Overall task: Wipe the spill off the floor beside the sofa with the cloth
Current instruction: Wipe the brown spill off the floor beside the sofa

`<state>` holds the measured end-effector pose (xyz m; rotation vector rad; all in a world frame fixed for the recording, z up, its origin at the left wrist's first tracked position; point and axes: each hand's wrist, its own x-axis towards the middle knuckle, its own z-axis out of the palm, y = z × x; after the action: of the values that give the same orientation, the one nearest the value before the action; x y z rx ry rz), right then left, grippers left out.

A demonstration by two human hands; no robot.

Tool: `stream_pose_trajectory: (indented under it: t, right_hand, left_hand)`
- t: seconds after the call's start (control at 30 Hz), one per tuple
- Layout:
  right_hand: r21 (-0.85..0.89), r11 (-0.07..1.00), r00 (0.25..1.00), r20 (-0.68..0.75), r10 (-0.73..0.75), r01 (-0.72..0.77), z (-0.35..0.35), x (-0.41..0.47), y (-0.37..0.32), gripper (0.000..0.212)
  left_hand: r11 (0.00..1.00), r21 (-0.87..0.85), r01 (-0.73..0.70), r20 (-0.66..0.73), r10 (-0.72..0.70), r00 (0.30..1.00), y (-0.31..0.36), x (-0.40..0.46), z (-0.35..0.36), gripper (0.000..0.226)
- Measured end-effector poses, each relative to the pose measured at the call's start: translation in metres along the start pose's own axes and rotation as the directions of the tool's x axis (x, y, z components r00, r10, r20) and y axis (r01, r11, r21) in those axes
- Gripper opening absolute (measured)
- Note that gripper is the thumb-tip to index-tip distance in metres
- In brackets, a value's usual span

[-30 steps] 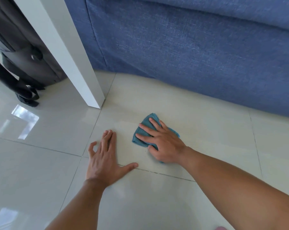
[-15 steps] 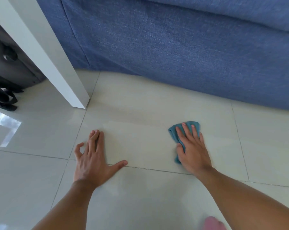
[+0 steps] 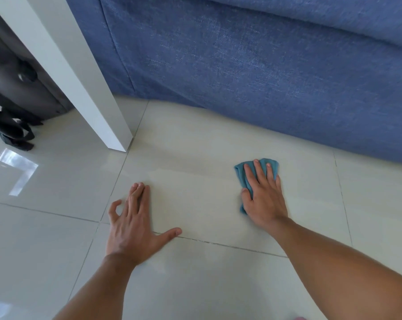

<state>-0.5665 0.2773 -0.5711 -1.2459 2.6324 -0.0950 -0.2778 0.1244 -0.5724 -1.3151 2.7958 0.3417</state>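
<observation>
A small teal cloth (image 3: 241,174) lies flat on the pale tiled floor (image 3: 195,199), close to the base of the blue sofa (image 3: 264,77). My right hand (image 3: 263,197) presses down on the cloth with fingers spread, covering most of it. Its edges show beyond my fingertips and thumb. My left hand (image 3: 135,222) rests flat on the floor to the left, fingers apart, holding nothing. A faint damp streak (image 3: 188,167) runs across the tile between the table leg and the cloth.
A white table leg (image 3: 84,88) stands on the floor at the left, next to the sofa's corner. Behind it lies a dark bag (image 3: 12,93) with straps. Glossy tiles with window reflections stretch to the left and toward me.
My right hand slid the cloth rightward from beside my left hand, then stayed near the sofa base. My left hand kept its place on the floor. The view shifted slightly.
</observation>
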Motion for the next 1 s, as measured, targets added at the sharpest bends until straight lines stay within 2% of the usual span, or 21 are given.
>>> stream_pose_trajectory:
  t: [0.2,0.67,0.8,1.0]
  right_hand:
    - [0.008,1.0,1.0,-0.018,-0.018,0.019,-0.007,0.053,-0.028,0.068]
    - [0.023,0.966,0.966,-0.015,-0.257,0.257,-0.004,0.12,-0.088,0.062]
    - [0.005,0.938,0.938,-0.006,-0.348,0.348,-0.002,0.121,-0.101,0.063]
    - [0.022,0.858,0.857,0.034,-0.514,0.514,0.001,0.12,-0.127,0.064]
  left_hand:
    - [1.0,-0.008,0.008,0.03,-0.008,1.0,0.0,0.0,0.0,0.129]
    - [0.998,-0.051,-0.022,0.025,0.024,0.999,-0.004,0.004,0.002,0.128]
    - [0.998,-0.051,-0.028,0.023,0.029,0.999,-0.004,0.004,0.002,0.128]
    - [0.998,-0.057,-0.035,0.016,0.036,0.999,-0.004,0.004,0.001,0.126]
